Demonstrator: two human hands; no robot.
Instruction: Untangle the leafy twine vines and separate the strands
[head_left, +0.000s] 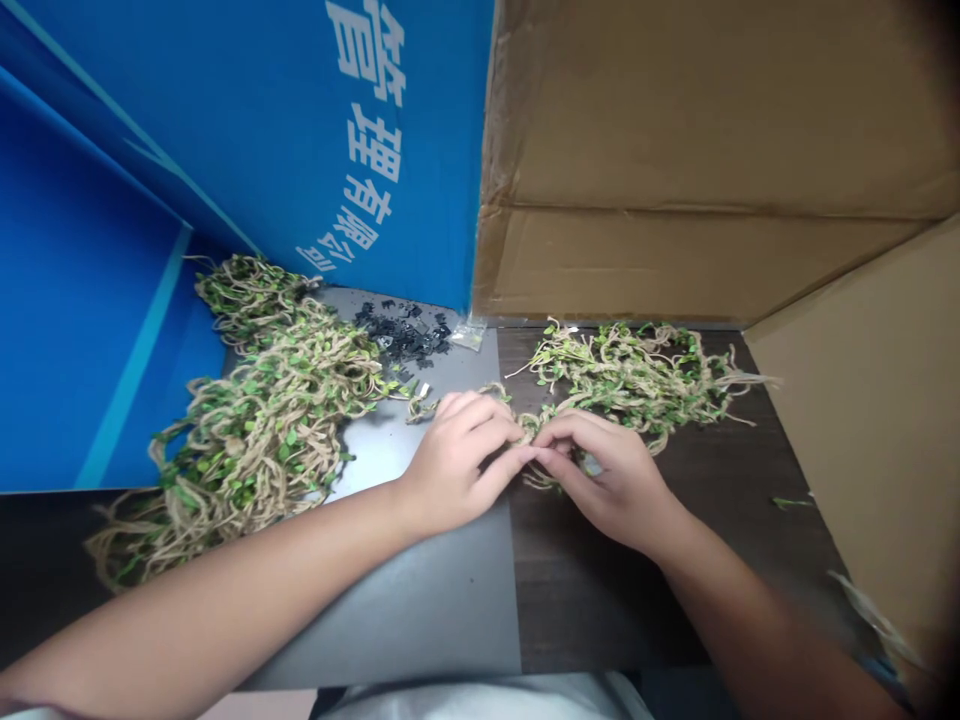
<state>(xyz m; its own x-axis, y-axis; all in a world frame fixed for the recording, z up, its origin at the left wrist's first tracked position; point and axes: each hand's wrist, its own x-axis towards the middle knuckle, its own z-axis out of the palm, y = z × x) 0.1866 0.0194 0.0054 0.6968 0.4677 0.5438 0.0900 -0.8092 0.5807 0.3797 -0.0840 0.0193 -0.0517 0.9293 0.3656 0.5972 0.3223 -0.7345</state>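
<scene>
Near the middle of the table, my left hand point(469, 460) and my right hand point(604, 475) meet fingertip to fingertip. Both are closed in a pinch on a strand of beige twine with small green leaves point(529, 428). Part of that strand trails out behind the left hand, and some hangs below the right fingers. Exactly what sits between the fingertips is hidden. Just beyond my right hand lies a heap of the same leafy twine point(630, 375). A larger heap of leafy twine point(277, 410) spreads along the left, past my left forearm.
Small black plastic pieces point(409, 335) lie scattered at the back beside a clear plastic bag point(469, 335). A blue printed panel point(420, 230) and a big cardboard box point(637, 265) wall in the back. More cardboard point(885, 420) stands at right. The table point(600, 610) is part grey, part dark wood.
</scene>
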